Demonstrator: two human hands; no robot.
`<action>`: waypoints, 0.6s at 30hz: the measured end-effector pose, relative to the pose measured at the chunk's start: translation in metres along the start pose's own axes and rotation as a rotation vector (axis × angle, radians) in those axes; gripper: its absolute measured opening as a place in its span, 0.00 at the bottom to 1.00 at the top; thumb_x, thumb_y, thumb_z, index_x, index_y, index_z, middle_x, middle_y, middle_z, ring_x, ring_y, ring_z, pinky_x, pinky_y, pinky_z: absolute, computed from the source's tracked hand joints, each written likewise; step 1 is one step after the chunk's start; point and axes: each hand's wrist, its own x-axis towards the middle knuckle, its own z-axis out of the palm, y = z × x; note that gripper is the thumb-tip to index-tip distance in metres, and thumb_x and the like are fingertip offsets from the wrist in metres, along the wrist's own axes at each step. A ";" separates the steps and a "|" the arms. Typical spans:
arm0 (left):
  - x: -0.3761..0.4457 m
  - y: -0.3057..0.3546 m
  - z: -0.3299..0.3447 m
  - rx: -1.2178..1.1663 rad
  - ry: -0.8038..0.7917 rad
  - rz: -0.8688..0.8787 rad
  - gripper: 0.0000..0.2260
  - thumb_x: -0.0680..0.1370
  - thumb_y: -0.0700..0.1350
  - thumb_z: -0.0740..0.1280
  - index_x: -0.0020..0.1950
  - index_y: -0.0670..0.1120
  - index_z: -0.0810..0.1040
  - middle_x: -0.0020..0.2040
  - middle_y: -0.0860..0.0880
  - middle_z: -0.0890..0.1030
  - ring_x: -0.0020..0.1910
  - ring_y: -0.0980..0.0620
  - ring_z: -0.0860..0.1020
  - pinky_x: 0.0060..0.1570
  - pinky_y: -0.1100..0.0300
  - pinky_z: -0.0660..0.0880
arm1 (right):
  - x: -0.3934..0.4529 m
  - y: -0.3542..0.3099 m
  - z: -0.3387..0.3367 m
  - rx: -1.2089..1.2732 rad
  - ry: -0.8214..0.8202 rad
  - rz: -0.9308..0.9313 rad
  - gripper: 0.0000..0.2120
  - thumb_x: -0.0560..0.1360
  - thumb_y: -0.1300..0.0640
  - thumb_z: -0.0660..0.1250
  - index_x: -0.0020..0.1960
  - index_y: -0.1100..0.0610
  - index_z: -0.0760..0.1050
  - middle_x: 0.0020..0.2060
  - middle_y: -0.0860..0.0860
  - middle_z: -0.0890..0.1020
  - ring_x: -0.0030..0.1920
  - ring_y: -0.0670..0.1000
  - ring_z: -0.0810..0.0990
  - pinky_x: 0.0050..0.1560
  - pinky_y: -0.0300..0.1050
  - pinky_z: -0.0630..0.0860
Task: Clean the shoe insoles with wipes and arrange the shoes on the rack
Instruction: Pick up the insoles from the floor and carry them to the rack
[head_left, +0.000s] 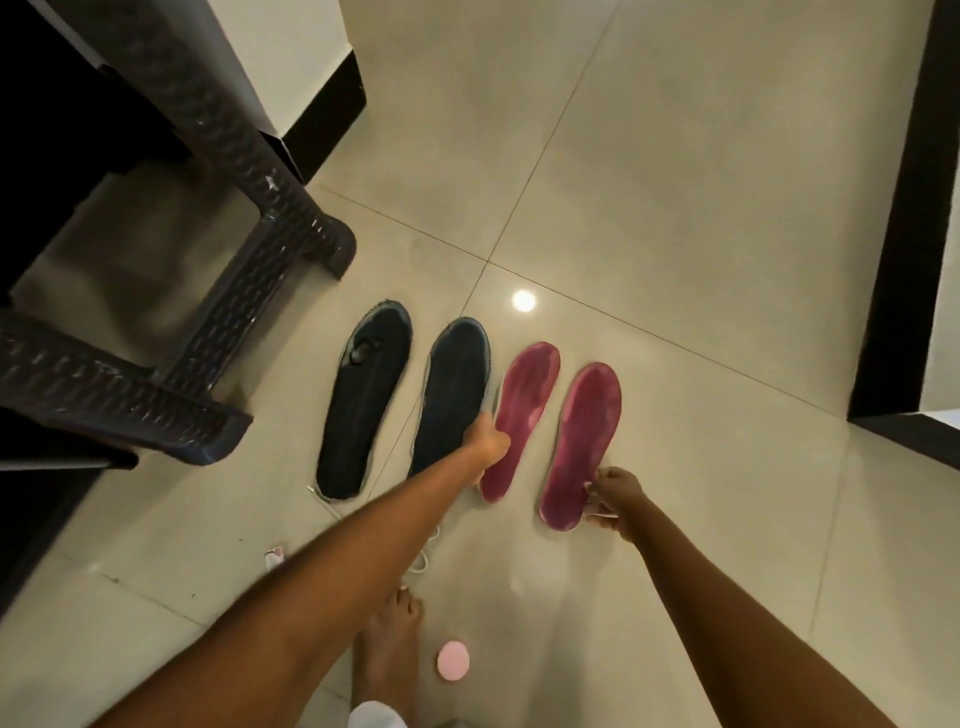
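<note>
Insoles lie beside the dark rack. My right hand pinches the outer red insole; my left hand grips the inner red insole

The left hand is motion-blurred, its grip unreadable; it hides the second dark insole's heel.

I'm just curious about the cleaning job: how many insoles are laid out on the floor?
4, in one row: the far-left dark insole, a second dark insole beside it, a pink insole under the left hand, and a far-right pink insole pinched by the right hand.
</note>
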 end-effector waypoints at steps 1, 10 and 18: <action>-0.004 0.003 0.001 0.029 -0.019 -0.021 0.20 0.79 0.36 0.58 0.71 0.39 0.64 0.66 0.40 0.72 0.62 0.43 0.73 0.59 0.54 0.73 | -0.003 0.001 0.000 -0.010 -0.013 0.006 0.05 0.76 0.67 0.59 0.44 0.61 0.70 0.37 0.56 0.76 0.36 0.52 0.75 0.39 0.47 0.74; -0.086 0.043 -0.048 0.124 -0.042 -0.075 0.09 0.80 0.39 0.55 0.56 0.40 0.72 0.46 0.44 0.74 0.42 0.49 0.72 0.45 0.55 0.71 | -0.082 -0.032 0.004 0.094 -0.134 -0.114 0.04 0.77 0.67 0.59 0.48 0.63 0.73 0.46 0.58 0.74 0.43 0.54 0.72 0.40 0.48 0.72; -0.235 0.114 -0.100 -0.128 0.087 -0.013 0.15 0.82 0.41 0.51 0.66 0.39 0.67 0.55 0.40 0.77 0.43 0.47 0.74 0.38 0.57 0.73 | -0.224 -0.083 -0.003 -0.095 -0.293 -0.443 0.11 0.77 0.66 0.58 0.54 0.70 0.74 0.35 0.63 0.70 0.36 0.54 0.72 0.44 0.48 0.75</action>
